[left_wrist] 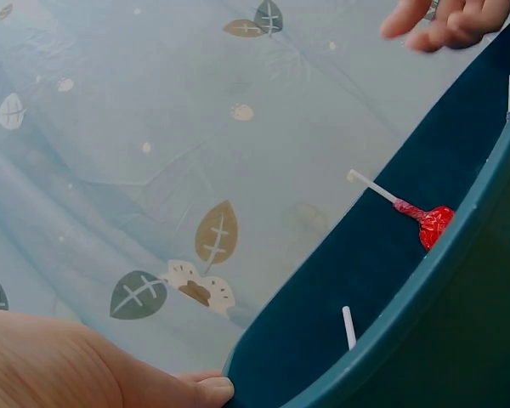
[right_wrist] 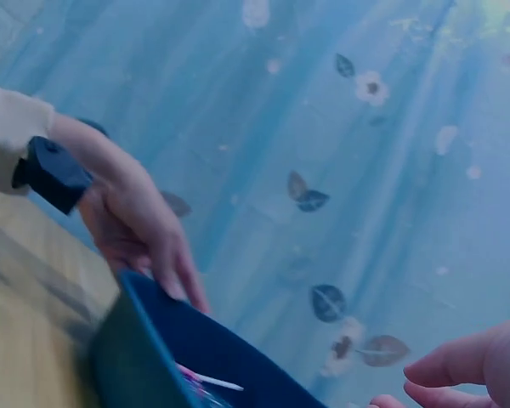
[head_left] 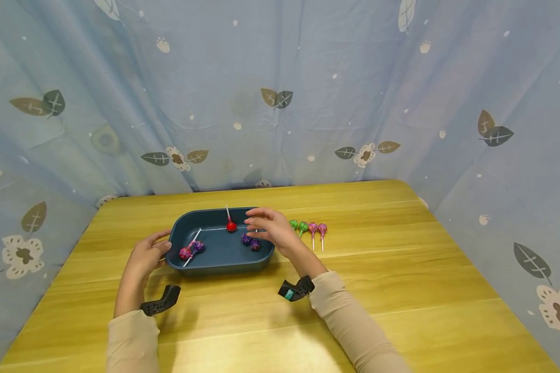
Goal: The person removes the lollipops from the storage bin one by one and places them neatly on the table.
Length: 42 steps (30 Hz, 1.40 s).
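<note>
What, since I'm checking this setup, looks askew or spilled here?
Nothing looks spilled or damaged. The red lollipop is slightly askew, tilted against the far wall of the tray with its stick at the rim; the lollipops on the table lie in a neat row.

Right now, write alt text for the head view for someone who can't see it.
A person's left hand holds the left end of a dark blue tray of lollipops while the right hand hovers at its right end. Four more lollipops, two green and two pink, lie beside the tray on a wood-grain table.
</note>
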### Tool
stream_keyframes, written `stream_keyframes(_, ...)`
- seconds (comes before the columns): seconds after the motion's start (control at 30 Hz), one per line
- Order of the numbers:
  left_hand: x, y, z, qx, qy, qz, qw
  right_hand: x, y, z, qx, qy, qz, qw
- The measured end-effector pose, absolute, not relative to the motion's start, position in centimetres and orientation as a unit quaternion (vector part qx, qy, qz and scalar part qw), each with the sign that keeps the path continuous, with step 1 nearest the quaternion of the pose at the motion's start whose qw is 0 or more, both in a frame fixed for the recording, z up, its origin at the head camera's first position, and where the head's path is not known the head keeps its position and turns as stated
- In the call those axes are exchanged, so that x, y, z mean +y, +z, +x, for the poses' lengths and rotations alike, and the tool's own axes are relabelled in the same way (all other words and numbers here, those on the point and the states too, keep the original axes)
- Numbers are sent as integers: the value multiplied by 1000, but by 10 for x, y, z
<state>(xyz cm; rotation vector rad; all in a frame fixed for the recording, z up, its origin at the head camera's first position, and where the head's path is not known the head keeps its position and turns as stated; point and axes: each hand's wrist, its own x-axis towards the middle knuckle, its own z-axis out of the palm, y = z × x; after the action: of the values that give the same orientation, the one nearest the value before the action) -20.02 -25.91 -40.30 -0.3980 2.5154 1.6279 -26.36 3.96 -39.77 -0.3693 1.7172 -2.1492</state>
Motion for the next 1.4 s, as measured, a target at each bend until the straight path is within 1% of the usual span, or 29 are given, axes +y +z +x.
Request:
stream_keyframes(0.2,-259,-404,-200,829,540,-133,58,4,-402,-263,606,-751,-144,221)
stream_keyframes(0.43,-258,-405,-200,833,537,-124,51,-26,-402,-272,640,-704,-139,273)
stream_keyframes(0.57,-259,-405,-200,833,538,-118,50,-38,-405,-280,668,-669,-124,301)
stream_keyframes(0.83,-259,-405,-200,835,535,-119,49,-58,-411,-296,680,-640,-65,353)
stream_keyframes(1.13,-260,-405,-199,832,538,-124,50,-73,-412,-302,687,-616,-46,382)
stream_keyframes(1.4,-260,-405,-199,833,538,-121,50,-84,-418,-299,708,-604,-54,363)
